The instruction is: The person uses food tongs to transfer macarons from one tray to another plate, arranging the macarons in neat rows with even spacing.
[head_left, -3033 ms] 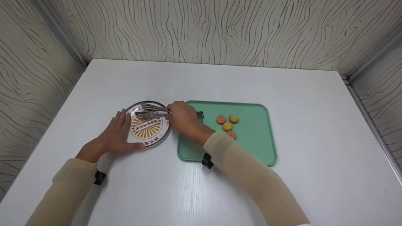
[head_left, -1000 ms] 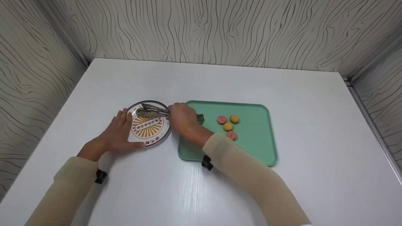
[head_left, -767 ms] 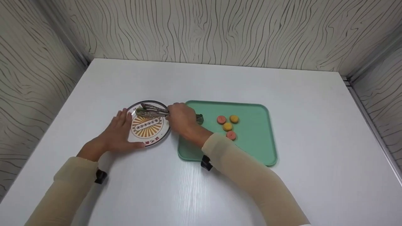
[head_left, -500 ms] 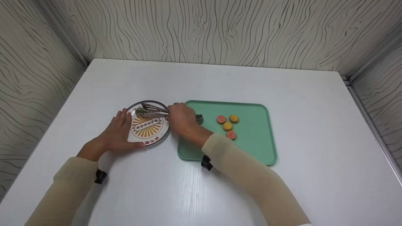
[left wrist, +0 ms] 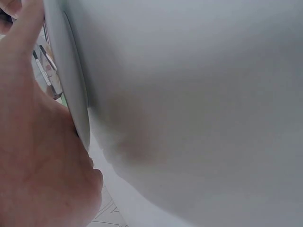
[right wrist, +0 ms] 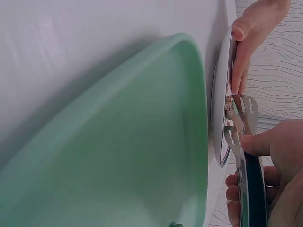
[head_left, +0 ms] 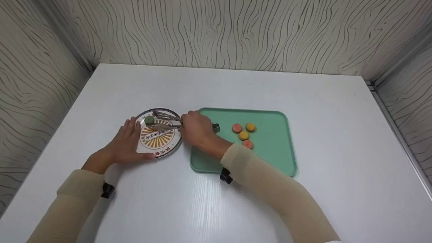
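Metal tongs [head_left: 164, 126] sit in the curled right grip [head_left: 197, 130].

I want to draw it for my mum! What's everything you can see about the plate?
The plate is round, white and glossy, with a dark rim, orange-yellow sun rays in the middle and red writing near its edge. It lies face up on the white table, left of the green tray. Of the hands, the left hand touches its rim. A round green cookie sits on it. Tongs reach over it, maybe touching.

free way behind plate [head_left: 163, 145] and tray [head_left: 273, 141]; right hand [head_left: 198, 130] bars space over their gap.
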A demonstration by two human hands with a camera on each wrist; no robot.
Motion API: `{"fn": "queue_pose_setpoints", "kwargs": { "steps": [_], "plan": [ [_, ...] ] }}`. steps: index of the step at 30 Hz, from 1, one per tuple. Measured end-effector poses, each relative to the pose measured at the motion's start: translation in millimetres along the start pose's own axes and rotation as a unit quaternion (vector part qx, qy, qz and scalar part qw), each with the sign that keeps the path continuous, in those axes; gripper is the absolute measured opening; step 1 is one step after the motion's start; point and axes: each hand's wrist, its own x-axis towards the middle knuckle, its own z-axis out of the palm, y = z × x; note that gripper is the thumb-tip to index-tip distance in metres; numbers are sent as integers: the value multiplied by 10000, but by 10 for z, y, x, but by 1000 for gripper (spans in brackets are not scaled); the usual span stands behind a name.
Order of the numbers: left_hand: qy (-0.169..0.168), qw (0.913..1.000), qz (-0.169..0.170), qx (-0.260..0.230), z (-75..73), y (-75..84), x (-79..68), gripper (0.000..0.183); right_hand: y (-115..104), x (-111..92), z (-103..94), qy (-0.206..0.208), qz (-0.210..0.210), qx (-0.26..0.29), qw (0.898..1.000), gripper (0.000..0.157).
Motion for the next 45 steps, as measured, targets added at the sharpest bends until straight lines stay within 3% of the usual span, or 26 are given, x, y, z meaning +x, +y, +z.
{"fn": "queue_pose_setpoints", "kwargs": {
  "steps": [22,45],
  "plan": [
    [-96,9999,-86,25,20,-23,25,133,230,-137,-168,212,-175,535,9982,34],
    [95,9999,29,88,87,-88,55,135,455,-302,-488,265,-228,1016,9942,28]
  ]
}}
